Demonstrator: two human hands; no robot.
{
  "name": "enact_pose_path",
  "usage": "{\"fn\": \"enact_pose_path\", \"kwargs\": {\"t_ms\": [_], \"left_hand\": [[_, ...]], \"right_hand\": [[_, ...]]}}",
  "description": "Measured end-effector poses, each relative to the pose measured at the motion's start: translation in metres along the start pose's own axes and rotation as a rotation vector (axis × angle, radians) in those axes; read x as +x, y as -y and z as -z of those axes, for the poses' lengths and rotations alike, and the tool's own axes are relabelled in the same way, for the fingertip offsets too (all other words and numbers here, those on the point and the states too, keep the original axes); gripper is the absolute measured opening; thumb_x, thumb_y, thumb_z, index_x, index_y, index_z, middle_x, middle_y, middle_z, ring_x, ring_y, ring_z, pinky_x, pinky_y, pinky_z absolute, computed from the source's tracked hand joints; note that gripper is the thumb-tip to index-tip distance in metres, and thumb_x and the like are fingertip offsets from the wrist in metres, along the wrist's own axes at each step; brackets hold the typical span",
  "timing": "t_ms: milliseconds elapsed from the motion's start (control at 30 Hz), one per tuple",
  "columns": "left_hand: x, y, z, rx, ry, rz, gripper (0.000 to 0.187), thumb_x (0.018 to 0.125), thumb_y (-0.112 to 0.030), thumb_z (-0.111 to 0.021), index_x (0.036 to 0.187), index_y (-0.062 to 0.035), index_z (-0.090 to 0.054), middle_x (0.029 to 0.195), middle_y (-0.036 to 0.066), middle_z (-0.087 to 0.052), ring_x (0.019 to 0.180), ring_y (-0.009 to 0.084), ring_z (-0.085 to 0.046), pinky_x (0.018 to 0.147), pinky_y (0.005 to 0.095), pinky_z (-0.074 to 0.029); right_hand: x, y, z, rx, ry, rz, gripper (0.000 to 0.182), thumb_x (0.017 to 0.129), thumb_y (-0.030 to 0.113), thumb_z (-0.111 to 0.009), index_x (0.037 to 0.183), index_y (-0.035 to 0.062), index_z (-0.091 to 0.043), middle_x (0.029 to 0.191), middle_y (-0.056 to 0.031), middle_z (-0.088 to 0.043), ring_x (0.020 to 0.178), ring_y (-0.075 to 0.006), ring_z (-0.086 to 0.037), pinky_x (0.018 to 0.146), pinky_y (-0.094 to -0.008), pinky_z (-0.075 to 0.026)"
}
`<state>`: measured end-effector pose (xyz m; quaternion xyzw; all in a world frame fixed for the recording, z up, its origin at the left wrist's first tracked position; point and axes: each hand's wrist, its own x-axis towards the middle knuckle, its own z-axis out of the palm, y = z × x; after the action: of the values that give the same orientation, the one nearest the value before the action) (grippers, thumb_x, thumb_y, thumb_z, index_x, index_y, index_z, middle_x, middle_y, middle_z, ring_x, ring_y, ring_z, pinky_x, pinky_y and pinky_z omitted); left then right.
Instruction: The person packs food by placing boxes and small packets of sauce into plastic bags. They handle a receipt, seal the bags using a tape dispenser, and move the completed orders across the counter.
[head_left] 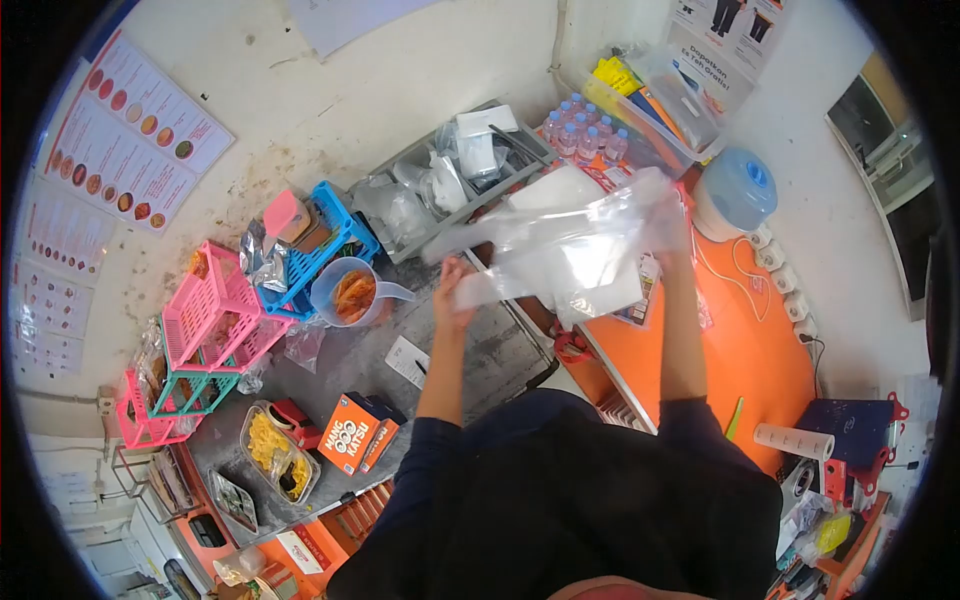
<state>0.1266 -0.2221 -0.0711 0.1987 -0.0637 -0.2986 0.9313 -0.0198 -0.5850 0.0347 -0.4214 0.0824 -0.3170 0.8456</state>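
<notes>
A clear plastic bag (580,250) stretches between my two hands over the join of the grey and orange tables, blurred by motion. At its left end my left hand (455,288) is closed on the plastic. My right hand (675,225) is at the opposite end, smeared and partly covered by the plastic, apparently gripping it too. White sheets or packaging (615,290) lie under the bag. Left of my left hand stands a clear measuring jug (345,292) with orange-red food inside. A notepad with a pen (408,360) lies just below that hand.
A grey divided tray (450,180) of plastic bags stands at the wall. Small bottles (588,130) and a blue-lidded container (740,190) are behind on the right. Coloured baskets (210,310), a food tray (275,455) and orange boxes (350,435) stand left. A cable (735,285) crosses the orange tabletop (755,350).
</notes>
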Motion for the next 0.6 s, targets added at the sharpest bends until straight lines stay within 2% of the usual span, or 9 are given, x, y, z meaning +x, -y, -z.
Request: {"fn": "enact_pose_path", "kwargs": {"t_ms": [67,100,167,200,233,267,367,500,600], "left_hand": [[-0.014,-0.027,0.019,-0.119,0.328,0.191,0.048,0.086,-0.02,-0.062,0.13,-0.0119,-0.046,0.085,-0.002,-0.052,0.083,0.0147,-0.057,0.082,0.0389,-0.053],[-0.02,-0.032,0.013,-0.114,0.327,0.188,0.048,0.086,-0.02,-0.062,0.13,-0.0119,-0.046,0.085,-0.002,-0.052,0.083,0.0147,-0.057,0.082,0.0389,-0.053],[-0.029,-0.033,-0.007,0.549,0.166,0.631,0.052,0.088,-0.03,-0.062,0.133,-0.0111,-0.043,0.086,-0.001,-0.052,0.086,0.0156,-0.058,0.077,0.0364,-0.054],[-0.032,-0.022,-0.009,0.549,0.171,0.631,0.052,0.088,-0.03,-0.062,0.133,-0.0111,-0.043,0.086,-0.001,-0.052,0.086,0.0156,-0.058,0.077,0.0364,-0.054],[-0.032,-0.004,-0.012,0.655,0.078,0.679,0.055,0.088,-0.036,-0.061,0.133,-0.0101,-0.042,0.091,0.0,-0.054,0.092,0.0168,-0.057,0.079,0.0361,-0.053],[-0.027,0.013,-0.017,0.76,-0.016,0.721,0.06,0.088,-0.042,-0.06,0.134,-0.0091,-0.041,0.097,0.001,-0.055,0.098,0.0181,-0.056,0.081,0.0358,-0.052],[-0.008,0.061,-0.032,0.884,-0.023,0.621,0.068,0.088,-0.049,-0.058,0.137,-0.0072,-0.036,0.114,0.006,-0.056,0.112,0.021,-0.05,0.089,0.0392,-0.046],[0.043,0.124,-0.062,0.887,-0.048,0.587,0.071,0.088,-0.052,-0.056,0.138,-0.0081,-0.034,0.128,0.008,-0.05,0.121,0.0231,-0.043,0.098,0.0443,-0.038],[0.076,0.147,-0.079,0.432,0.068,0.575,0.056,0.095,-0.042,-0.05,0.133,-0.0031,-0.038,0.127,0.011,-0.05,0.122,0.0258,-0.044,0.098,0.0443,-0.038]], "right_hand": [[0.01,0.044,0.022,-0.238,0.218,0.08,0.027,0.093,0.021,-0.053,0.116,0.0071,-0.056,0.106,-0.0036,-0.06,0.091,-0.0168,-0.058,0.086,-0.0315,-0.047],[0.039,0.017,0.07,-0.233,0.221,0.078,0.027,0.093,0.021,-0.053,0.116,0.0071,-0.056,0.106,-0.0036,-0.06,0.091,-0.0168,-0.058,0.086,-0.0315,-0.047],[0.088,-0.017,0.185,-0.773,0.082,0.165,0.024,0.094,0.021,-0.052,0.113,0.007,-0.059,0.097,-0.0022,-0.061,0.084,-0.0129,-0.058,0.077,-0.0269,-0.049],[0.093,-0.04,0.197,-0.775,0.08,0.17,0.024,0.094,0.021,-0.052,0.113,0.007,-0.059,0.097,-0.0022,-0.061,0.084,-0.0129,-0.058,0.077,-0.0269,-0.049],[0.1,-0.057,0.204,-0.372,-0.036,0.031,0.024,0.094,0.022,-0.053,0.111,0.0066,-0.06,0.094,-0.0016,-0.062,0.082,-0.0125,-0.058,0.074,-0.0265,-0.05],[0.109,-0.063,0.204,0.032,-0.143,-0.104,0.024,0.094,0.022,-0.054,0.11,0.0062,-0.061,0.091,-0.0011,-0.062,0.08,-0.012,-0.058,0.071,-0.0261,-0.05],[0.069,-0.015,0.111,0.083,-0.054,-0.212,0.029,0.093,0.014,-0.052,0.121,0.0028,-0.052,0.115,-0.0055,-0.058,0.105,-0.0152,-0.055,0.089,-0.027,-0.044],[0.073,0.006,0.052,-0.104,-0.055,-0.088,0.022,0.092,0.022,-0.057,0.108,0.0069,-0.061,0.093,0.0005,-0.06,0.085,-0.0101,-0.057,0.072,-0.0246,-0.047],[0.057,0.039,0.003,0.227,-0.162,-0.342,0.022,0.092,0.024,-0.057,0.106,0.0072,-0.061,0.091,0.0005,-0.06,0.084,-0.0101,-0.057,0.07,-0.0242,-0.047]]}}
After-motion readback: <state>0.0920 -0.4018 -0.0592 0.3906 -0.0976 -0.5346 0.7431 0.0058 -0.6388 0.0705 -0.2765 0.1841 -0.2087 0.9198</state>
